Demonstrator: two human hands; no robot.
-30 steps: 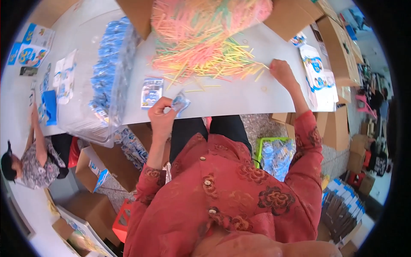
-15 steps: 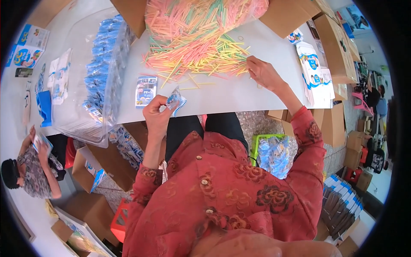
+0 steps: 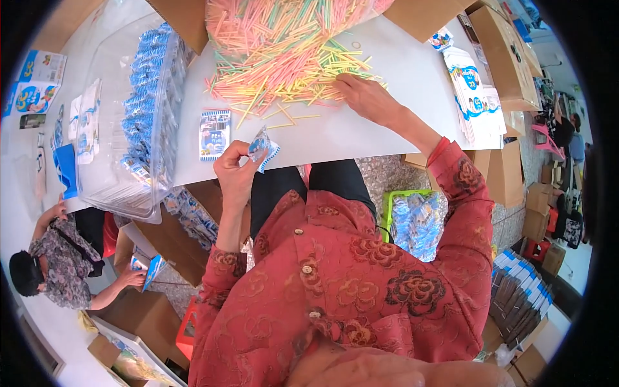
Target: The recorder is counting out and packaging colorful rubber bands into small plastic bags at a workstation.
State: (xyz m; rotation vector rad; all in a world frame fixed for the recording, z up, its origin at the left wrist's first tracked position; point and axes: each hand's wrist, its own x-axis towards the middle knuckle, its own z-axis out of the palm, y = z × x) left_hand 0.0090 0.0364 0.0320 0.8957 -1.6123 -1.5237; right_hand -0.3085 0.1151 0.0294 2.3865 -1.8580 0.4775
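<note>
My left hand (image 3: 235, 169) holds a small blue-and-white packet (image 3: 262, 148) upright at the near edge of the white table (image 3: 387, 122). My right hand (image 3: 364, 97) rests flat on the table, its fingers in the loose edge of a big heap of pink, yellow and green straws (image 3: 284, 45); whether it grips any I cannot tell. A second flat blue-and-white packet (image 3: 214, 134) lies on the table just left of my left hand.
A clear bin (image 3: 138, 122) of blue packets stands at the left. A stack of printed bags (image 3: 474, 97) lies at the right, by cardboard boxes (image 3: 509, 58). A green basket (image 3: 412, 216) of packets sits below the table. Another person (image 3: 71, 258) sits at lower left.
My right hand has slid left along the straw pile's edge. My left hand has kept the packet and stayed near the table's front edge.
</note>
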